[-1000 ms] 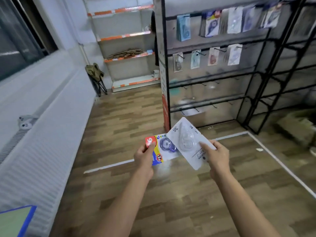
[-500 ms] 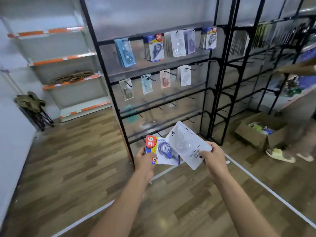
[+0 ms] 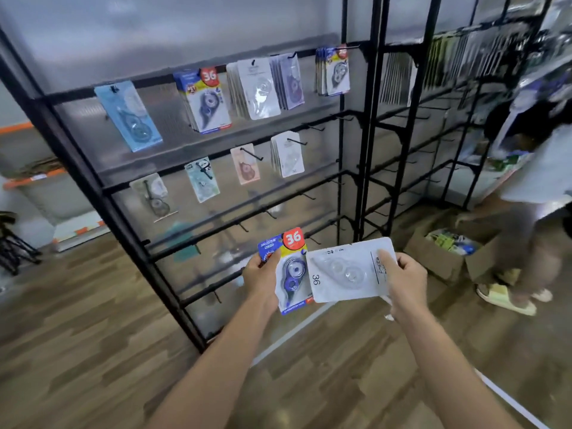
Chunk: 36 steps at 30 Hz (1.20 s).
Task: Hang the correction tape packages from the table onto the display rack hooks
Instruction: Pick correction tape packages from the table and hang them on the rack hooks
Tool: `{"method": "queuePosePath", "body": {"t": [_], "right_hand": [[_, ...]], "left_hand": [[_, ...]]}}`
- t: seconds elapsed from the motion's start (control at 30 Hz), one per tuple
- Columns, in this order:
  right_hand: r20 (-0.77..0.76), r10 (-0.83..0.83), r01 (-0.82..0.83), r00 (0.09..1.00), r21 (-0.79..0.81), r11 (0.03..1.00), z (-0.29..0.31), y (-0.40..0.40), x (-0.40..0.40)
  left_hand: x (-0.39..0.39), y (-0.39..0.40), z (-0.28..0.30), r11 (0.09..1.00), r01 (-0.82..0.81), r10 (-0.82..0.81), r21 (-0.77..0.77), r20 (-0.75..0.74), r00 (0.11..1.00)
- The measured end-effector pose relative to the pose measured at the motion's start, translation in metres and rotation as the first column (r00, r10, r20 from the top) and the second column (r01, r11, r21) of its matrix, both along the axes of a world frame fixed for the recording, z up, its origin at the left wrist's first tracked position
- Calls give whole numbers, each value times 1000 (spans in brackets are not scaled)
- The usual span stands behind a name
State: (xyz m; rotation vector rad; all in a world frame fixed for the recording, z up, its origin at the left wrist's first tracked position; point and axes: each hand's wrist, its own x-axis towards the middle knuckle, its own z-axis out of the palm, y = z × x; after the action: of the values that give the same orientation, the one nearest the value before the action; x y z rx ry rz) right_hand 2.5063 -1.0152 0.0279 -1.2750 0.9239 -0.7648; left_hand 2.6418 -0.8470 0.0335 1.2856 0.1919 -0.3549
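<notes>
My left hand (image 3: 261, 278) grips a blue and yellow correction tape package (image 3: 291, 270) with a red "36" badge. My right hand (image 3: 404, 278) pinches a white correction tape package (image 3: 343, 272), turned sideways and overlapping the blue one. Both are held low in front of the black display rack (image 3: 198, 168). On its upper bars hang stacks of matching packages: a blue "36" stack (image 3: 205, 102) and a white stack (image 3: 258, 88). Several bare hooks (image 3: 305, 195) stick out from the lower bars.
Another person (image 3: 535, 181) stands at the right beside an open cardboard box (image 3: 448, 252) of goods on the wooden floor. A second black rack (image 3: 411, 125) continues to the right. White floor tape (image 3: 297, 329) runs below the rack.
The view has swung right and closer to the rack. The white package has rotated from tilted to sideways in my right hand. Another person came into view at the right.
</notes>
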Motion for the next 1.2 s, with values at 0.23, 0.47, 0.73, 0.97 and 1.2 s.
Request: {"method": "queuePosePath", "body": {"t": [0.23,0.47,0.73,0.97,1.2], "right_hand": [[14,164,-163,986,-76,984,13,-99,63],[96,174,-167,980,-77,983,19,-171,157],[42,286,-278,957,-137,951,39,-225,275],[3,462,-453,887,-192,871,47,-229,372],[-68,576,-579,815,-153,801,35,-239,435]], "left_hand": [[59,-93,12,1000,-4,4,11,39,999],[139,-160,10,998,-68,68,-4,45,997],[232,-225,21,979,-186,174,81,128,976],[280,-228,23,911,-352,291,214,270,918],[305,-233,20,828,-466,339,313,382,860]]}}
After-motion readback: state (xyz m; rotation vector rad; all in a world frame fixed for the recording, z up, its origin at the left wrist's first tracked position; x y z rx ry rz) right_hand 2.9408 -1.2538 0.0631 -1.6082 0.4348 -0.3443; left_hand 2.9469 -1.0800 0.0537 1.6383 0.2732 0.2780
